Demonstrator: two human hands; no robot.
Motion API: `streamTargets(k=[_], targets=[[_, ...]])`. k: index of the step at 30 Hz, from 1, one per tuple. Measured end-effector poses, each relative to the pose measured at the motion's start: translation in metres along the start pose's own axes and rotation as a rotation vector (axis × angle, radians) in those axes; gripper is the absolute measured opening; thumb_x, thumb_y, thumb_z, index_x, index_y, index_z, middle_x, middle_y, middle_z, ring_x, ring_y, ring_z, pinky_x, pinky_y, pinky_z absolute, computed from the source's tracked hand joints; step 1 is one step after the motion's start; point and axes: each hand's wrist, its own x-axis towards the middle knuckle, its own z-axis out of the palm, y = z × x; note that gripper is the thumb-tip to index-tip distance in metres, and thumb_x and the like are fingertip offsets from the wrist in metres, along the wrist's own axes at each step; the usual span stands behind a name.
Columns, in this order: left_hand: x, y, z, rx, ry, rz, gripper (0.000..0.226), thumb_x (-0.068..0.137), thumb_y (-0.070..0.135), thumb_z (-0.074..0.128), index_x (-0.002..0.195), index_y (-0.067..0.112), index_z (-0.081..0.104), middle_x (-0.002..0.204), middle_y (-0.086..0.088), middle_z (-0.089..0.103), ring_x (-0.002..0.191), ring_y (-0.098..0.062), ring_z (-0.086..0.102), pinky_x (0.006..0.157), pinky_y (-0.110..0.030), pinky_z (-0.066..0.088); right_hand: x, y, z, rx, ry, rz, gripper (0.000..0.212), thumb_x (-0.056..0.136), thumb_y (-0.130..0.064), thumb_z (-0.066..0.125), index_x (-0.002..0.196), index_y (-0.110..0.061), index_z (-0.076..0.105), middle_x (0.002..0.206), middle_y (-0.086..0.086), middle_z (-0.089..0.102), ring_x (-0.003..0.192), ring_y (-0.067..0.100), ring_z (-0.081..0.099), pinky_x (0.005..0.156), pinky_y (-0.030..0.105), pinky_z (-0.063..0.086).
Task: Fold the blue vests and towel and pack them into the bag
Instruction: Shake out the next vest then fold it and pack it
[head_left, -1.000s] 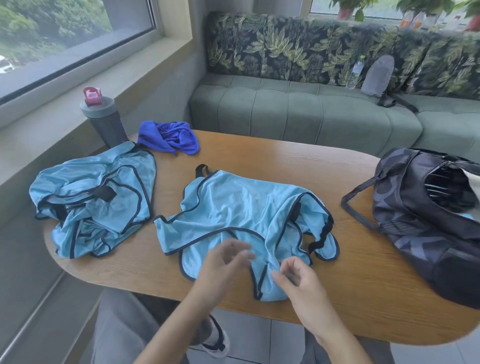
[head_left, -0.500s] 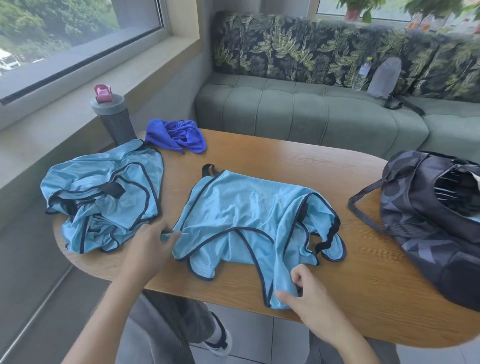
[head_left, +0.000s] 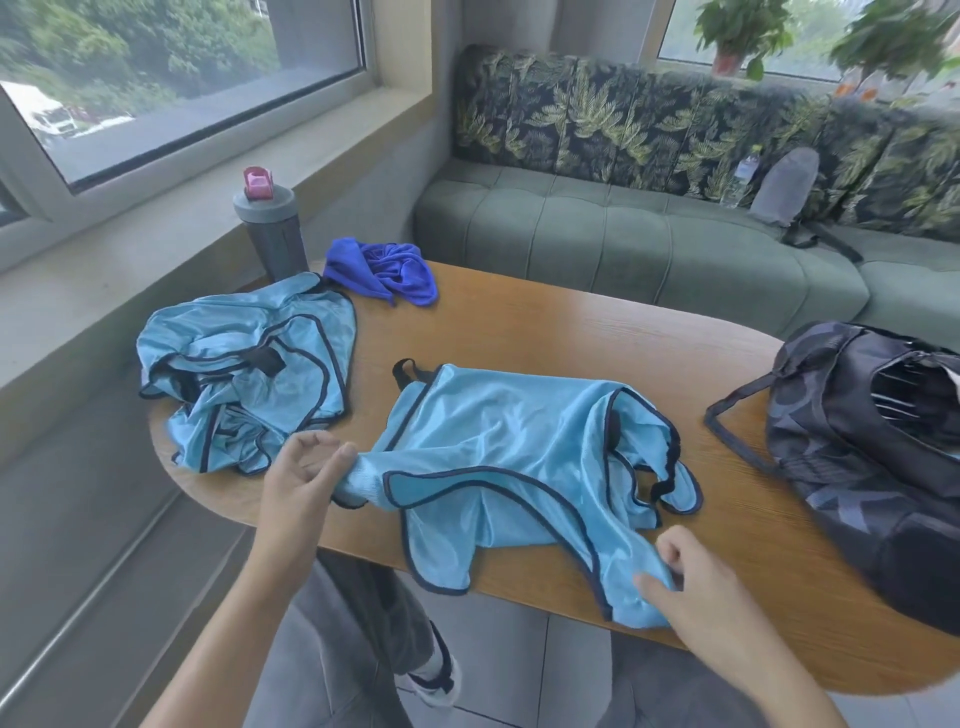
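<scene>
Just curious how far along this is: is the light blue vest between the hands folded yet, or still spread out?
Spread out, not folded: the vest lies open on the table, each hand pinching an edge.

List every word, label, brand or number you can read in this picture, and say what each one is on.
No text can be read anywhere.
Clear bottle on the sofa: has a label, too small and blurred to read.
Grey bottle: no print visible.
Spread vest, vest pile, towel and bag: no print visible.
</scene>
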Motion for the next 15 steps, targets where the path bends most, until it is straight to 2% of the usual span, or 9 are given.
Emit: streamTargets(k=[2,4,6,7,8,9,11,12,15], targets=[[-0.003,0.010,0.004,-0.118,-0.014,0.009,0.033,0.084,0.029,0.077,0.106,0.015,0.057,0.078,-0.009,0.070,0.066,-0.018,0.067,0.062,-0.030,0.058,-0.004,-0.007,-0.009,0.003,0.086,-0.041,0.033,0.092,-0.033,0.068,0.085,-0.020,0.038,0.074,-0.004,0.040,0.064,0.012,0.037,0.060,0.032,0.032],[-0.003,0.025,0.012,-0.239,-0.048,0.003,0.017,0.092,0.023,0.066,0.105,0.016,0.058,0.081,-0.008,0.066,0.068,-0.016,0.066,0.061,-0.028,0.059,-0.007,-0.016,-0.019,-0.014,0.164,-0.069,0.035,0.091,-0.037,0.070,0.084,-0.023,0.039,0.075,0.001,0.051,0.064,0.015,0.045,0.058,0.031,0.036],[-0.002,0.042,0.018,-0.264,-0.095,0.021,0.004,0.100,0.018,0.059,0.104,0.017,0.060,0.085,-0.007,0.066,0.068,-0.015,0.066,0.062,-0.028,0.058,-0.009,-0.028,-0.030,-0.054,0.220,-0.119,0.037,0.089,-0.038,0.073,0.082,-0.027,0.039,0.084,0.006,0.061,0.073,0.020,0.057,0.061,0.032,0.044],[-0.003,0.051,0.022,-0.255,-0.117,0.045,0.006,0.102,0.015,0.058,0.105,0.018,0.060,0.085,-0.008,0.066,0.067,-0.015,0.066,0.062,-0.027,0.057,-0.011,-0.035,-0.036,-0.027,0.227,-0.148,0.037,0.088,-0.038,0.075,0.082,-0.028,0.040,0.086,0.007,0.063,0.077,0.023,0.060,0.065,0.034,0.048],[-0.004,0.058,0.024,-0.263,-0.136,0.068,0.008,0.102,0.013,0.056,0.107,0.018,0.061,0.086,-0.009,0.066,0.066,-0.015,0.065,0.062,-0.027,0.056,-0.013,-0.041,-0.043,0.093,0.213,-0.190,0.038,0.086,-0.035,0.079,0.084,-0.027,0.042,0.087,0.008,0.065,0.080,0.024,0.063,0.069,0.037,0.051],[-0.006,0.063,0.027,-0.299,-0.153,0.086,0.010,0.103,0.013,0.054,0.109,0.017,0.060,0.086,-0.010,0.066,0.067,-0.015,0.065,0.063,-0.027,0.056,-0.018,-0.047,-0.049,0.320,0.166,-0.254,0.038,0.083,-0.029,0.082,0.087,-0.024,0.044,0.089,0.009,0.068,0.082,0.024,0.067,0.072,0.039,0.054],[-0.015,0.067,0.030,-0.404,-0.182,0.090,0.013,0.105,0.012,0.048,0.111,0.016,0.059,0.090,-0.010,0.068,0.073,-0.017,0.067,0.067,-0.029,0.057,-0.027,-0.054,-0.059,0.909,-0.026,-0.402,0.043,0.076,-0.016,0.082,0.098,-0.015,0.046,0.098,0.009,0.071,0.093,0.023,0.071,0.079,0.033,0.058],[-0.021,0.064,0.031,-0.442,-0.183,0.071,0.015,0.106,0.012,0.046,0.111,0.016,0.059,0.092,-0.010,0.069,0.075,-0.017,0.069,0.068,-0.028,0.057,-0.030,-0.054,-0.059,1.103,-0.079,-0.445,0.044,0.074,-0.011,0.080,0.102,-0.016,0.046,0.104,0.012,0.071,0.098,0.024,0.070,0.082,0.030,0.059],[-0.045,0.039,0.032,-0.454,-0.140,-0.046,0.018,0.108,0.011,0.042,0.110,0.018,0.058,0.099,-0.009,0.073,0.077,-0.015,0.071,0.064,-0.024,0.058,-0.030,-0.036,-0.035,1.196,-0.013,-0.374,0.045,0.073,-0.002,0.073,0.106,-0.019,0.047,0.113,0.017,0.070,0.103,0.027,0.069,0.084,0.031,0.059]])
